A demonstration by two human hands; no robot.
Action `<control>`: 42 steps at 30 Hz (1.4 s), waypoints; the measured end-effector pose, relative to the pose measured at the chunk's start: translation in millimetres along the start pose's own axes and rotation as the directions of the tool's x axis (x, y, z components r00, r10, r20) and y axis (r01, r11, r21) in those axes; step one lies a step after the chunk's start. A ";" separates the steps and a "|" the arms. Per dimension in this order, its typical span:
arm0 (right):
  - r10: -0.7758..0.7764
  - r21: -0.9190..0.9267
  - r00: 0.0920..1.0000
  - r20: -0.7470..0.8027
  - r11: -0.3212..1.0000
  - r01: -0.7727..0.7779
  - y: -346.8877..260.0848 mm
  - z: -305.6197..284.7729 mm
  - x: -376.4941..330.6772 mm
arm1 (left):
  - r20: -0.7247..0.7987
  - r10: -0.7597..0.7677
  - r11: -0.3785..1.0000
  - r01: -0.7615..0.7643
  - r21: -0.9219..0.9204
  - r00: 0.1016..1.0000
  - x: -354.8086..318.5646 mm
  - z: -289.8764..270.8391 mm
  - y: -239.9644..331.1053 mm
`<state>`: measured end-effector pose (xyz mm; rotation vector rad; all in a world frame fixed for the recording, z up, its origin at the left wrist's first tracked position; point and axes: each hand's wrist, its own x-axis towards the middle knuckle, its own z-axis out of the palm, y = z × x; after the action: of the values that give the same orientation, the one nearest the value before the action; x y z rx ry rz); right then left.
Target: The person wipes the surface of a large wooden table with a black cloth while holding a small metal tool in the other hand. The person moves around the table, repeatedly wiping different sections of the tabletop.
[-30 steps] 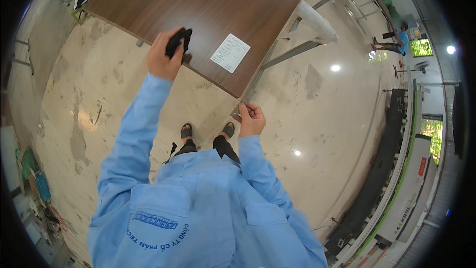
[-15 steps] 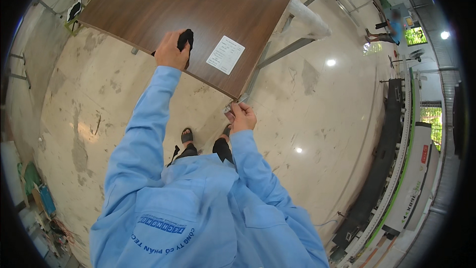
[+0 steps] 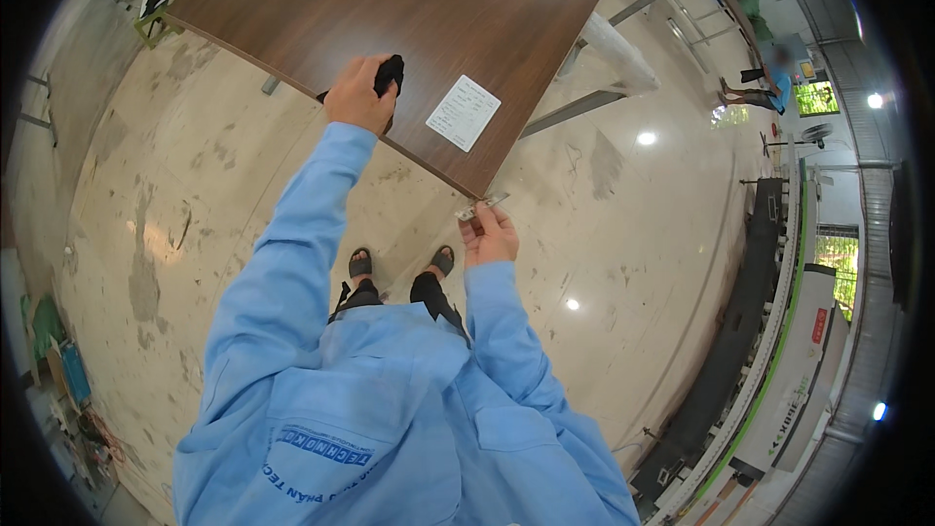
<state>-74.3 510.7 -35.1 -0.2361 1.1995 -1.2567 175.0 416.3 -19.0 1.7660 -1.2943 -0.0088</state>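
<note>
My left hand (image 3: 358,97) is closed around a dark cloth (image 3: 389,72) and presses it on the near edge of a large dark brown wooden panel (image 3: 409,10). A white paper label (image 3: 464,113) lies on the panel just right of that hand. My right hand (image 3: 490,239) is at the panel's near corner and pinches a small flat metal tool (image 3: 481,206) whose tip points at that corner. Both arms are in light blue sleeves.
The panel rests on a metal frame (image 3: 604,68) over a stained, shiny tiled floor (image 3: 175,234). A long green and white machine (image 3: 779,351) runs along the right side. A person (image 3: 765,88) stands far off at the upper right. Clutter (image 3: 58,370) sits at the left edge.
My left hand has slid the dark cloth a little along the panel's edge. My right hand has risen from waist height toward the panel's corner with the metal tool.
</note>
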 end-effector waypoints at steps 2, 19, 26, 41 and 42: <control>-0.210 -0.062 0.969 0.133 0.974 0.220 -8.3 -6.2 -2.6 | -0.003 -0.002 1.000 0.002 0.000 1.000 -0.4 0.3 0.3; 0.591 -0.796 0.681 0.432 0.604 -0.019 -66.2 -43.1 94.2 | -0.027 0.014 1.000 -0.013 0.016 1.000 -0.8 2.0 1.2; 0.637 -0.675 0.525 0.564 0.722 -0.152 -87.7 -28.7 93.9 | -0.036 -0.026 0.998 0.028 0.050 0.999 -2.5 4.3 2.3; 0.274 -0.333 0.610 0.744 0.943 -0.018 -134.7 -18.5 90.0 | -0.105 0.034 0.998 -0.040 -0.057 0.994 -3.1 17.6 -10.3; 0.238 -0.312 0.655 0.717 0.950 -0.004 -150.6 -17.1 91.3 | -0.135 0.053 0.997 -0.060 -0.048 0.989 -8.3 19.0 -4.0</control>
<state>-192.1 388.2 13.8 -0.8006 0.6318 -0.7135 165.0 410.3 -36.7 1.6562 -1.2354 0.1056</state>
